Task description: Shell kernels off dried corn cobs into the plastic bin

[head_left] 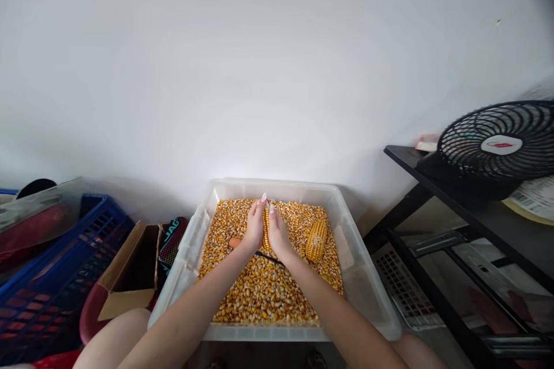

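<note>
Currently both hands clasp one corn cob (266, 229) upright between them: left hand (254, 229) and right hand (278, 234), fingers wrapped around it, over the clear plastic bin (359, 268) of loose kernels (264, 288). Second cob (316, 240) lies just right.

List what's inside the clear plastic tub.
The tub holds loose corn kernels, a whole corn cob lying right of the hands, and an orange-handled tool, mostly hidden under the wrists. The tub bottom is covered by kernels.

Two corn cobs (266, 229), one tub (346, 207)
</note>
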Available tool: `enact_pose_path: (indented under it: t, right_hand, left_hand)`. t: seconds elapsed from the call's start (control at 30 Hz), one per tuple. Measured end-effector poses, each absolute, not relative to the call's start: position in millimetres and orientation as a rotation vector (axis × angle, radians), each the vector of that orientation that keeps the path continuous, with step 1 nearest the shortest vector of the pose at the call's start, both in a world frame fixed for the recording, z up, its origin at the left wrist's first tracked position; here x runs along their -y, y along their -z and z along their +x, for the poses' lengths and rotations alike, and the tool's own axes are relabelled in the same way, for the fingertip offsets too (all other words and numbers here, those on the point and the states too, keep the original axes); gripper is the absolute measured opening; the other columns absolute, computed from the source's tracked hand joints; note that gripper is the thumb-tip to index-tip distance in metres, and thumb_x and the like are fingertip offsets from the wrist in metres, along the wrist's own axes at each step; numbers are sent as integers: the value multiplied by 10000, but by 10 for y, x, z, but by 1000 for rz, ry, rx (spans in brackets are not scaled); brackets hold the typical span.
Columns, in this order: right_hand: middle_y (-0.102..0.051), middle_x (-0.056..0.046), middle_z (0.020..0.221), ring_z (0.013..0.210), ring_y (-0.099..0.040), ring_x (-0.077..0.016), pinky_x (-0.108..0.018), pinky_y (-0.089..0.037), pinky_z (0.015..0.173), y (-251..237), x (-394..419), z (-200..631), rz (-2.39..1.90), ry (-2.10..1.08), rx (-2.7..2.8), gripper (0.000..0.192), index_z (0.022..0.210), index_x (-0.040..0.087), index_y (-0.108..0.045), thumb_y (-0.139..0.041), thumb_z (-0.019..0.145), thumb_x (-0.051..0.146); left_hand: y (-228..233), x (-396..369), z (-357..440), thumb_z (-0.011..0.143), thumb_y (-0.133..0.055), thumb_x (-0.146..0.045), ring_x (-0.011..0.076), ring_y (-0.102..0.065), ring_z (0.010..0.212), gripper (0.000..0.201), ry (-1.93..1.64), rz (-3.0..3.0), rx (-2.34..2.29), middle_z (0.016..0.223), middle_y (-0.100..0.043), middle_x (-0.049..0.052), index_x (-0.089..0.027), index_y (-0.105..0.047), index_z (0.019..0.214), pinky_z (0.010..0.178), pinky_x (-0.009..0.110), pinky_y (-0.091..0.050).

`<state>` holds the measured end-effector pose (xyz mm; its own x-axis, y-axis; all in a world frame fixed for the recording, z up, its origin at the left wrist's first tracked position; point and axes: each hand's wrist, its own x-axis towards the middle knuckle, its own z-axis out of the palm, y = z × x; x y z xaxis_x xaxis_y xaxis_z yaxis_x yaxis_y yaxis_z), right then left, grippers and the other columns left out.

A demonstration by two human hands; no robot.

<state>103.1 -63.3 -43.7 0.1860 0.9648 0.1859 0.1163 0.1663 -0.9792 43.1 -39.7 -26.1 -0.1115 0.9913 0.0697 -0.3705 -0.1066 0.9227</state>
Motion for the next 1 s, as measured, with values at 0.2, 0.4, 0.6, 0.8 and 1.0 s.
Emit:
enact_pose_path:
  t: [0.2, 0.4, 0.6, 0.8, 1.0]
  right_hand:
    - [-548, -101, 1288, 1245, -456, -201, -374, -314, 1060, 459, 611, 1019, -1283, -862, 1227, 530, 1225, 187, -553, -244, 917, 487]
    - [-573, -100, 1256, 1218, -483, -205, -365, -341, 1035, 460, 602, 1020, -1289, -847, 1222, 548, 1217, 196, -559, -237, 910, 516]
    - [-592, -97, 1234, 1201, -500, -208, -365, -337, 1037, 374, 633, 1009, -1228, -924, 1118, 556, 1178, 191, -591, -258, 901, 539]
    - [-563, -62, 1277, 1227, -475, -207, -368, -338, 1046, 393, 607, 1063, -1071, -1083, 1109, 533, 1221, 212, -555, -397, 852, 562]
    - [-531, -66, 1310, 1233, -463, -208, -366, -317, 1062, 454, 609, 1053, -1095, -983, 1254, 482, 1239, 221, -527, -432, 861, 506]
  left_hand:
    - [295, 381, 431, 725, -588, -423, 185, -555, 898, 265, -1490, 945, -965, 820, -639, 35, -168, -646, 769, 846, 282, -417]
    - [331, 352, 428, 738, -586, -422, 197, -558, 943, 266, -1481, 964, -952, 834, -647, 38, -172, -656, 792, 836, 278, -424]
    - [338, 348, 397, 765, -565, -425, 194, -562, 929, 280, -1484, 1004, -939, 877, -649, 41, -170, -670, 812, 915, 294, -383]
    - [302, 305, 371, 758, -564, -455, 184, -573, 846, 310, -1481, 861, -855, 820, -624, 35, -169, -650, 843, 836, 294, -428]
    - [256, 259, 309, 749, -560, -475, 141, -540, 713, 318, -1506, 712, -875, 719, -568, -5, -180, -627, 845, 739, 261, -434]
